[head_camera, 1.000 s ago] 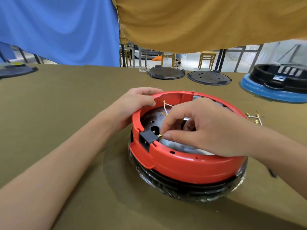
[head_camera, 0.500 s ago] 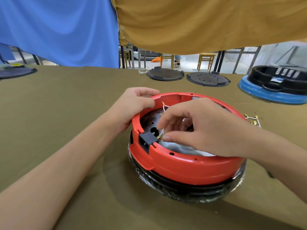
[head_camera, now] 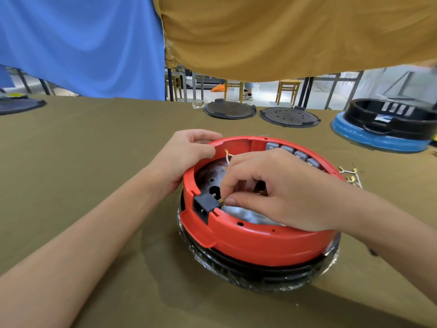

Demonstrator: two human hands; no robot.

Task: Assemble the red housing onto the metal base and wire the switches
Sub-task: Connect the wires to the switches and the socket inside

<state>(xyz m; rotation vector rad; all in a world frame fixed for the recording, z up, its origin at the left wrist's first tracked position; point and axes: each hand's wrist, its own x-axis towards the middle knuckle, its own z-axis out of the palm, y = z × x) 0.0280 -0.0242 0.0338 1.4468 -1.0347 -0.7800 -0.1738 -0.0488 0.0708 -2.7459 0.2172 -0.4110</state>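
Observation:
The round red housing sits on a black, plastic-wrapped base in the middle of the table. A dark metal plate shows inside it. My left hand grips the housing's far left rim. My right hand reaches inside and pinches a brass wire terminal against the black socket set in the front rim. A white wire with a ring terminal sticks up behind my fingers. Grey switches line the far inner wall.
Two black round lids lie at the table's far edge. A black housing on a blue base stands far right. Loose white wires with brass terminals lie right of the red housing. Another dark lid lies far left.
My right hand's pinch has stayed at the black socket, shifting slightly as it works the terminal. My left hand keeps its grip on the rim.

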